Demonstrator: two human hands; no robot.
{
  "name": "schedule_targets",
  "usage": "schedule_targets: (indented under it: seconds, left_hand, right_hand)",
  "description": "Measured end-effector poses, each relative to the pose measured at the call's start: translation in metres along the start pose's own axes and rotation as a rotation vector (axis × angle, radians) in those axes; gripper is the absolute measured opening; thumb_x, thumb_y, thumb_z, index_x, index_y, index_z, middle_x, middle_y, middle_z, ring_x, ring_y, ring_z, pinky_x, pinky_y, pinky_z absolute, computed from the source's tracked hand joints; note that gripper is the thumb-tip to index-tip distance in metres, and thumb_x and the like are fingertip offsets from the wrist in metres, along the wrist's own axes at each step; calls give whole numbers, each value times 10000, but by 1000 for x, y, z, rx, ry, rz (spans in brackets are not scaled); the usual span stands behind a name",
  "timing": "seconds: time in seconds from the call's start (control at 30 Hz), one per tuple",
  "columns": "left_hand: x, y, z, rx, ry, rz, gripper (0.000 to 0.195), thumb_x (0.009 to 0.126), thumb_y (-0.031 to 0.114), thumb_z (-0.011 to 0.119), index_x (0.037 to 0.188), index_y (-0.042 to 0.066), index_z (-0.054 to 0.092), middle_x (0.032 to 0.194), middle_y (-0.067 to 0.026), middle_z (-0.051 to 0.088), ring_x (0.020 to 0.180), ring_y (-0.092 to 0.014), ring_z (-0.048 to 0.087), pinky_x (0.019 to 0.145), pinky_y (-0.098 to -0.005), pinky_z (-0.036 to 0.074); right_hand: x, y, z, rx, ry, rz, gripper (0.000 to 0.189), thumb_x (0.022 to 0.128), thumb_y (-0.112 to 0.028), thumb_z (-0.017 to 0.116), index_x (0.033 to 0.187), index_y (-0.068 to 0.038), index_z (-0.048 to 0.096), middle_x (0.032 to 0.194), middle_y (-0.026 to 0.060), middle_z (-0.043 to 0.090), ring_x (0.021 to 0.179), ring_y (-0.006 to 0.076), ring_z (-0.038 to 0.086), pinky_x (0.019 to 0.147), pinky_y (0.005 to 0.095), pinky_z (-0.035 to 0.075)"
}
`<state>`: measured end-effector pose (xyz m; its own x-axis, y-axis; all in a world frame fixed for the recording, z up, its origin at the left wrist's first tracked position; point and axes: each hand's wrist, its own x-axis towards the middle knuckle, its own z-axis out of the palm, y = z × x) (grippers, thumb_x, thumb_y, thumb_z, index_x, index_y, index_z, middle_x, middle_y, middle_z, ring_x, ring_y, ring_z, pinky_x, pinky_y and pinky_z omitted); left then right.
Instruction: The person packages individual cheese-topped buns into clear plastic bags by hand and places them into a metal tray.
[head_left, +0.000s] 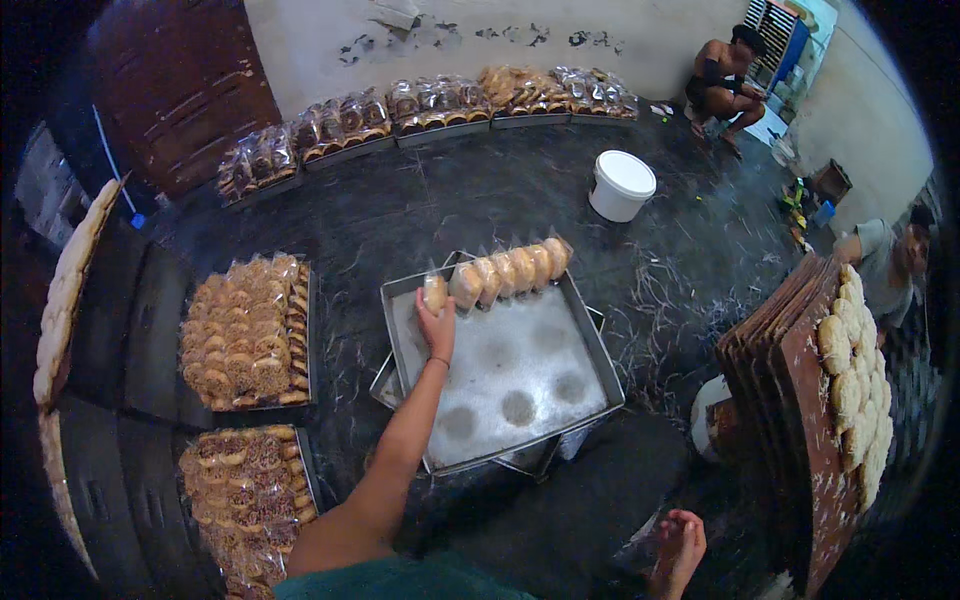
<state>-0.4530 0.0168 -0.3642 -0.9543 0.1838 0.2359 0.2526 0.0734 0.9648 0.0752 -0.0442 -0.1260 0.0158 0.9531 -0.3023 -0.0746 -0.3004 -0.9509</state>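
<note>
My left hand (436, 322) reaches into the far left corner of a square metal tray (517, 352) and grips a clear-wrapped bread bun (434, 289). Just to its right, a row of similar wrapped buns (504, 274) stands on edge along the tray's far side. Round dark stains mark the tray's bare bottom, and the tray rests on top of other trays. My right hand (679, 544) hangs apart from the tray at lower right, its fingers curled. A pale, shiny patch lies near it; whether the fingers hold anything is unclear.
Trays of topped bread (244, 330) and sprinkled buns (247, 480) sit on the left. Packed breads (442, 101) line the far wall. A lidded white bucket (622, 186) stands on the floor. Stacked boards (787, 360) with dough (855, 375) rise at right. Two people are beyond.
</note>
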Motion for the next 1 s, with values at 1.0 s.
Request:
schedule_targets:
  seconds: [1.0]
  left_hand:
    - [-202, 177, -105, -139, -681, -107, 688, 887, 115, 499, 1436, 60, 87, 1473, -145, 183, 1347, -267, 208, 1089, -406, 175]
  right_hand:
    - [183, 307, -95, -1387, 81, -24, 602, 652, -379, 746, 1085, -13, 546, 1152, 184, 466, 1103, 361, 425, 845, 500, 424]
